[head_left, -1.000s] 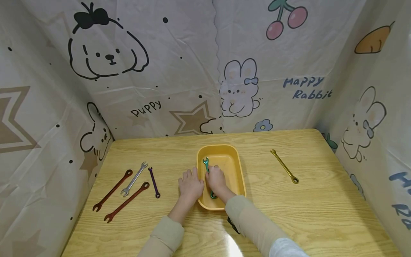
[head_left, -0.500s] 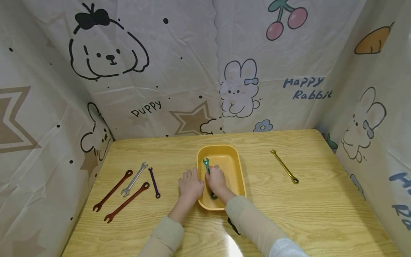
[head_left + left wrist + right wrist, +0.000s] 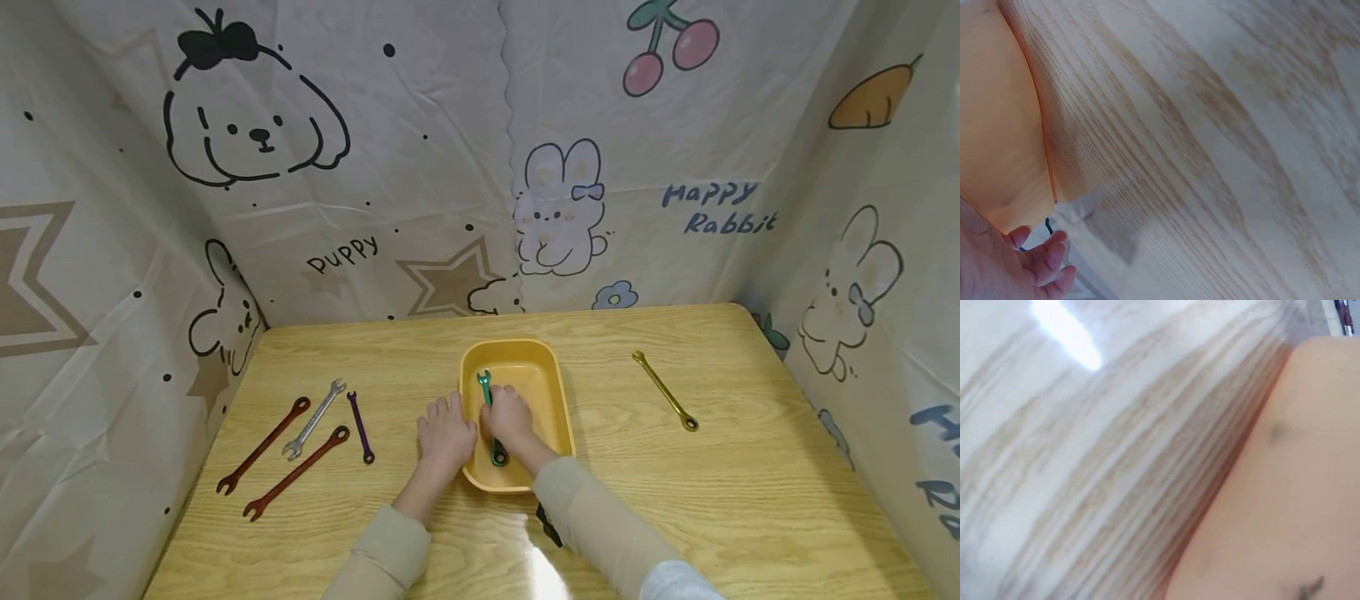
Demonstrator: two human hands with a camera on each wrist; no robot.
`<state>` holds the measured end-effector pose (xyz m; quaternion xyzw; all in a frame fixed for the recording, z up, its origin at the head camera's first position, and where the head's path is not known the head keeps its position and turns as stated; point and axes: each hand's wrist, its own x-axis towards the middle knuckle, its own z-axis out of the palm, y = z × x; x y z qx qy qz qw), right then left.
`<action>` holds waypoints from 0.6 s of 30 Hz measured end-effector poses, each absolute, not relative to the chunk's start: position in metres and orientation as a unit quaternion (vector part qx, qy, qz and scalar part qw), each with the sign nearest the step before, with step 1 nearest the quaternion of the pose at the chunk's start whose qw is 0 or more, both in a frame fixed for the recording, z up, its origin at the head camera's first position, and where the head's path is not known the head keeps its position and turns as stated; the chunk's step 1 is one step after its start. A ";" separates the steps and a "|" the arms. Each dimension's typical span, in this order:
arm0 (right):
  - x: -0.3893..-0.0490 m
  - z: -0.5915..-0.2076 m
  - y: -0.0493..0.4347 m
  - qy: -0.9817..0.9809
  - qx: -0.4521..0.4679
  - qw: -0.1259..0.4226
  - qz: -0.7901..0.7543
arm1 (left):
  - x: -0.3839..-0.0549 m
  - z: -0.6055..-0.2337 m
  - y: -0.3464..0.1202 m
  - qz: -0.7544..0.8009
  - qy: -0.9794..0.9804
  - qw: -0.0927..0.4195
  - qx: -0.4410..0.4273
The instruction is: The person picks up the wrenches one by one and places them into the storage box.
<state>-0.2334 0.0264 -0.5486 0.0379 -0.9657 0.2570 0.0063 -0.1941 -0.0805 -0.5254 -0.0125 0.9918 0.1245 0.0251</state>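
Observation:
In the head view, a yellow plastic tray [image 3: 542, 375] sits mid-table with a green combination wrench [image 3: 485, 382] inside it, along its left side. My right hand [image 3: 512, 417] reaches into the tray and grips that wrench by its middle, covering part of the shank; the open end and the ring end [image 3: 498, 454] both show. My left hand [image 3: 447, 432] rests against the tray's outer left side, fingers extended forward. The left wrist view has my left fingers [image 3: 1047, 259] loosely bent by the tray wall [image 3: 1004, 112]. Only tray wall [image 3: 1291, 456] and tabletop appear in the right wrist view.
To the left lie two red wrenches [image 3: 262, 447] [image 3: 296, 473], a silver wrench [image 3: 314, 419] and a small purple wrench [image 3: 361, 427]. A gold wrench [image 3: 665, 392] lies on the right. Printed cloth [image 3: 420, 192] encloses the wooden table [image 3: 712, 517] at the back and sides.
My right hand and the green wrench have shifted slightly to the right within the tray. My left hand and the other wrenches stay where they were.

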 end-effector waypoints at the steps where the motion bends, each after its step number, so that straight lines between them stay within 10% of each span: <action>1: -0.234 -0.548 0.028 -0.965 0.035 0.001 0.258 | -0.194 -0.525 -0.080 0.126 0.992 0.026 -0.013; 18: -0.235 -0.512 0.050 -0.942 0.053 0.008 0.331 | -0.193 -0.523 -0.080 0.126 0.991 0.035 -0.017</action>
